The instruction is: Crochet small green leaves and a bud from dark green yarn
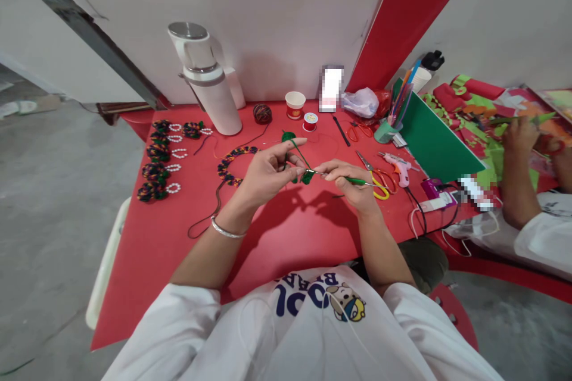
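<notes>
Head view: I am observing the left hand (269,172) pinching a small green yarn piece (307,177) above the red table (156,262), the right hand (355,192) gripping a slim metal hook (356,181). The piece is appearing barely begun, much remaining. Leftward, fuzzy, knobbly bundles (157,152) with round white beads (173,189) are lying seemingly completed.

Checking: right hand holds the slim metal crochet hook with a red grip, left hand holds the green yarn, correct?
The grip is green, not red, as the head view shows; the right hand does hold the slim metal crochet hook, the left hand the green yarn.
</notes>
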`<state>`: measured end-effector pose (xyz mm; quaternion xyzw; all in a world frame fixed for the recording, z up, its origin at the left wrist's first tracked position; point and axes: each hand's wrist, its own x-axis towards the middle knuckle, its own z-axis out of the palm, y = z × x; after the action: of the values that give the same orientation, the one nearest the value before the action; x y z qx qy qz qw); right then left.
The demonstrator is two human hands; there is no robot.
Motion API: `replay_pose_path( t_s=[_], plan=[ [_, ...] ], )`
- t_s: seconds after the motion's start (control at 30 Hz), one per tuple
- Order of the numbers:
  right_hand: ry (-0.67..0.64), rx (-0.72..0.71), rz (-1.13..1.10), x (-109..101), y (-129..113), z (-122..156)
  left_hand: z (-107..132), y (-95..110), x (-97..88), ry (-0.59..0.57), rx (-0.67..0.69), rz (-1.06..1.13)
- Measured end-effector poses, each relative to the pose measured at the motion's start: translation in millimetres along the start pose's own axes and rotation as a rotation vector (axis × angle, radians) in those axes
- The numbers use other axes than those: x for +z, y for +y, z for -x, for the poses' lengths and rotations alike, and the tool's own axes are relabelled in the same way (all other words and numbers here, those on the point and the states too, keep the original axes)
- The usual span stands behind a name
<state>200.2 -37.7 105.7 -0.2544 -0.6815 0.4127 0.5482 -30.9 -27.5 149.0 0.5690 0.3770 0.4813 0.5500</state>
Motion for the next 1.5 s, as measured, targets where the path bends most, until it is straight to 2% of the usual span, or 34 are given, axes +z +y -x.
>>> replay_pose_path(
  t_s=[0.73,1.03,1.2,1.5],
  plan=[
    [0.029,0.009,0.051,3,-6,-2,1,1,3.5,0.038,0.048,-0.032],
    [0.004,0.005,0.127,3,-6,-2,4,4,10.1,0.076,0.098,-0.147],
    [0.046,0.002,0.106,3,-5,-1,3,1,9.1,0.097,0.109,-0.150],
    [0.037,-0.012,0.090,4,-8,-3,2,0,8.2,0.082,0.109,-0.135]
  ],
)
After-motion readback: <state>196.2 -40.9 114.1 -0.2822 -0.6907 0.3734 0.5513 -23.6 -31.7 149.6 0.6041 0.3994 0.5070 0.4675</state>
